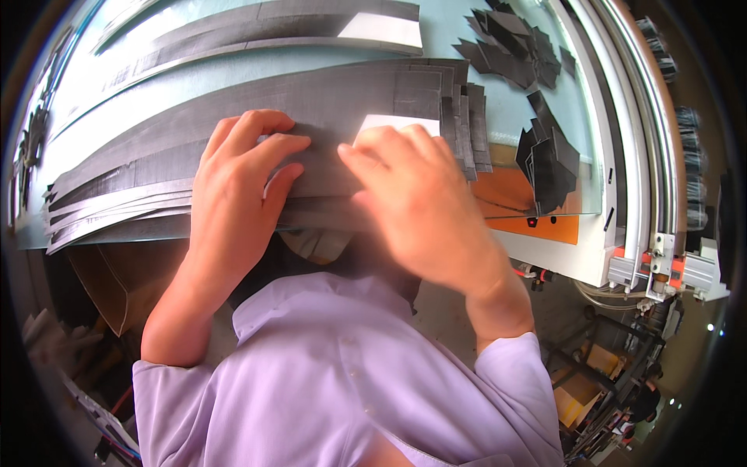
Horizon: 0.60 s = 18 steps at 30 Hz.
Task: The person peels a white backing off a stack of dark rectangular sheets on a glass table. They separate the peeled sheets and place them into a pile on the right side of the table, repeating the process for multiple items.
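A stack of long, dark grey flexible sheets (342,97) lies across the near part of the table, its layers fanned at both ends. Over the stack's left half is my left hand (237,167), fingers bent and apart, thumb separate, nothing visible between them. My right hand (424,194), slightly blurred, is over the stack's right half with its fingers curled; a gap shows between its forefinger and thumb. A white patch (401,121) on the stack is partly covered by the right fingers. Whether the fingertips press on the top sheet is hard to see.
Another pile of long dark sheets (296,25) lies farther back. Dark offcuts (513,47) and a second heap of scraps (548,163) sit at the right on the glass tabletop (587,187). Metal rails (650,117) run along the right side. A brown cardboard box (120,284) is below left.
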Each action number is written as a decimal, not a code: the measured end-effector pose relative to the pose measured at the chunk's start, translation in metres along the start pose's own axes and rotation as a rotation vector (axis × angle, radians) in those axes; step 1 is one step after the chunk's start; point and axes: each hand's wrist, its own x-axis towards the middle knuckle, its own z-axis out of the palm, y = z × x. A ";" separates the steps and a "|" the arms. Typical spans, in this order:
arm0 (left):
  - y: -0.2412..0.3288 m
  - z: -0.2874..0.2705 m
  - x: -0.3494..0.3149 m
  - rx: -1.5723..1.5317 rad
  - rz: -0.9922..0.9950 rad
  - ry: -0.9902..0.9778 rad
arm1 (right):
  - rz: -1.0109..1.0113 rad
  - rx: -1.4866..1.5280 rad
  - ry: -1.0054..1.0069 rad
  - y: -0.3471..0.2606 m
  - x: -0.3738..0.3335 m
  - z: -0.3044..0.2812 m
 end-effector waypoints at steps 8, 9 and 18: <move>-0.014 -0.012 -0.004 -0.085 0.022 -0.018 | 0.205 -0.005 -0.053 0.074 0.017 -0.033; -0.017 -0.012 -0.006 -0.073 0.029 -0.023 | 0.215 -0.006 -0.096 0.074 0.021 -0.035; -0.031 -0.007 -0.012 0.038 0.091 0.000 | 0.299 0.114 -0.215 0.080 0.032 -0.042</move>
